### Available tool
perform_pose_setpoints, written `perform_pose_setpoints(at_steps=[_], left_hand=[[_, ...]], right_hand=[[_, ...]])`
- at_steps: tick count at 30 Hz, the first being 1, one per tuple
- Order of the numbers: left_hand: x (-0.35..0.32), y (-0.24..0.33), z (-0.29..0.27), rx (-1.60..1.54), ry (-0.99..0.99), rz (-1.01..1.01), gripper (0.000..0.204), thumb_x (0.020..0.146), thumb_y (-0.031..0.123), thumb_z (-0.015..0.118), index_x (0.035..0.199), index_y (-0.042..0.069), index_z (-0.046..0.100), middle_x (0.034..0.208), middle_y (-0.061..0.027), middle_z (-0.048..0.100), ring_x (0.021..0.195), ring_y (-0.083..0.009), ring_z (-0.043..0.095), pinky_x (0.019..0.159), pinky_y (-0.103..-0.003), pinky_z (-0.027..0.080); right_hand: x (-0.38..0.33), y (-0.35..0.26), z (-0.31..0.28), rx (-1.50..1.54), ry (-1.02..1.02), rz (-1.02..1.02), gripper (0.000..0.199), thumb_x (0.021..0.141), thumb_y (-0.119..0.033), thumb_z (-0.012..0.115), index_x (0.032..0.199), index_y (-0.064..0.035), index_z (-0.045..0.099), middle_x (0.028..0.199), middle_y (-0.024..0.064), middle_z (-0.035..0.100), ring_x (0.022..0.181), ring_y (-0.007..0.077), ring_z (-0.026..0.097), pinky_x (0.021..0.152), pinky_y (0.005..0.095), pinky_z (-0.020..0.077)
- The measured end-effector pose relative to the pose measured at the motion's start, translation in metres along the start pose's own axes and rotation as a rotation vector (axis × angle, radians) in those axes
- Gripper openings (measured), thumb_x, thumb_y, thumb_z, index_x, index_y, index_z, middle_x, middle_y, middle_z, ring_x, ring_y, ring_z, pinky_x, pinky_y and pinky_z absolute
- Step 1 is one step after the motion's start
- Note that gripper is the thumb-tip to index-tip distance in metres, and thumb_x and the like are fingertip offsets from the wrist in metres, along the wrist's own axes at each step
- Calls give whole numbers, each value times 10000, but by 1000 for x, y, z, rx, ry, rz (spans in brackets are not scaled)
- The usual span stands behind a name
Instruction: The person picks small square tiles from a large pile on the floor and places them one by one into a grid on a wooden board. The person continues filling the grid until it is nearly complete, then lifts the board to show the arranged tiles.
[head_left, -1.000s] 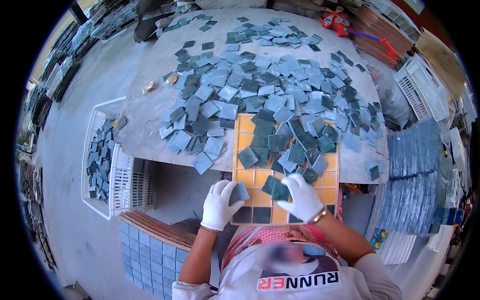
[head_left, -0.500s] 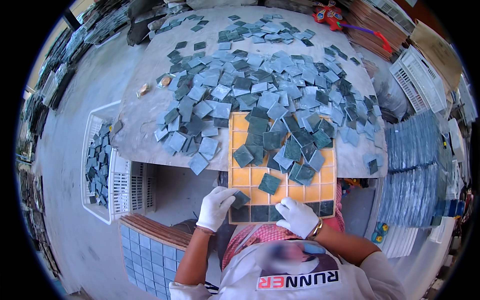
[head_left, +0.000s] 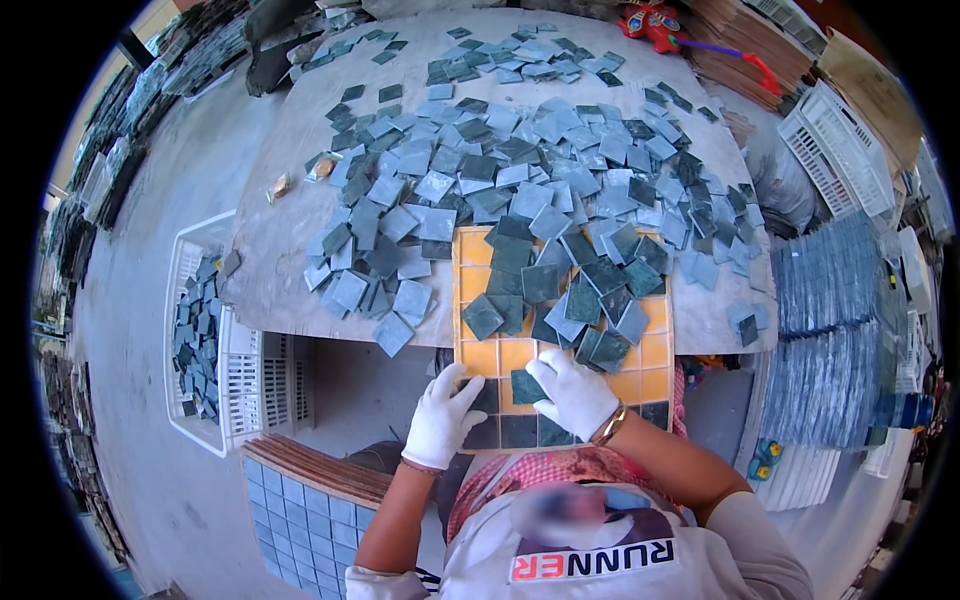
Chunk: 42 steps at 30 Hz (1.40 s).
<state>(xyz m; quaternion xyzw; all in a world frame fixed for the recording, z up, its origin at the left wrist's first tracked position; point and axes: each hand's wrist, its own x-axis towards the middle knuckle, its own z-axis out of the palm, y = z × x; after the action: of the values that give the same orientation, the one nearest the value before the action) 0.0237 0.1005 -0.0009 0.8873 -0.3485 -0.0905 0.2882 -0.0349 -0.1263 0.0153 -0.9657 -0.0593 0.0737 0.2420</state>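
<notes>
A yellow gridded tray (head_left: pixel 640 388) lies across the table's near edge, its front row filled with dark green square stone tiles. My left hand (head_left: pixel 440 415), white-gloved, is at the tray's left side. Its thumb and forefinger are apart, a fingertip touching a dark tile (head_left: pixel 487 396) lying in the leftmost cell of the second row. My right hand (head_left: pixel 578 397), also gloved, grips another green tile (head_left: pixel 525 387) by its right edge, just to the right of that cell. Several loose tiles (head_left: pixel 541 283) are heaped over the far part of the tray.
Loose grey-green tiles (head_left: pixel 420 160) cover much of the table (head_left: pixel 285 240). Left stands a white crate (head_left: pixel 228 390) of tiles; below it are stacked tiled sheets (head_left: pixel 300 510). Wrapped stacks (head_left: pixel 820 340) stand at right. A red toy (head_left: pixel 650 27) lies at the far edge.
My left hand's tile has turned square and settled into the second row's left cell. My right hand has moved up and left from the front row and taken hold of the loose tile.
</notes>
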Motion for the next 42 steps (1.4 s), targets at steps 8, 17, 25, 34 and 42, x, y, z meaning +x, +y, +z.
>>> perform_pose_setpoints(at_steps=[8, 17, 25, 34, 42], left_hand=[[-5, -7, -2, -202, 48, -107, 463, 701, 103, 725, 1144, 46, 603, 1183, -152, 531, 1001, -333, 576, 850, -404, 487], [-13, 10, 9, -160, 226, -96, 388, 698, 66, 706, 1075, 39, 623, 1100, -134, 568, 941, -319, 577, 818, -397, 489], [1, 22, -4, 26, 97, 23, 439, 676, 108, 726, 1100, 61, 621, 1086, -112, 572, 991, -325, 533, 866, -423, 447], [93, -9, -3, 100, 53, -150, 713, 655, 230, 788, 1278, 64, 485, 1163, -154, 539, 1044, -353, 516, 915, -412, 439], [9, -7, 11, -63, 319, 0, 897, 814, 500, 613, 1417, -59, 254, 1442, -284, 285, 1350, -453, 255, 1090, -486, 276]], right_hand=[[-1, -8, 4, 101, -20, 9, 552, 716, -183, 760, 1185, -72, 492, 1132, 148, 510, 984, 347, 580, 838, 410, 488], [2, -9, 20, 40, 19, -87, 366, 729, -127, 714, 1038, -62, 528, 1015, 136, 509, 848, 315, 604, 737, 413, 511], [19, 1, -2, 102, -59, -56, 321, 795, -202, 669, 1086, -103, 579, 1026, 107, 562, 864, 296, 624, 715, 403, 522], [87, 2, -18, -193, 241, -85, 536, 671, -250, 777, 1093, -81, 492, 978, 89, 530, 839, 259, 621, 660, 384, 536], [62, 15, -19, -28, 395, -64, 390, 751, -172, 685, 1097, -69, 536, 1005, 116, 570, 830, 295, 620, 670, 379, 520]])
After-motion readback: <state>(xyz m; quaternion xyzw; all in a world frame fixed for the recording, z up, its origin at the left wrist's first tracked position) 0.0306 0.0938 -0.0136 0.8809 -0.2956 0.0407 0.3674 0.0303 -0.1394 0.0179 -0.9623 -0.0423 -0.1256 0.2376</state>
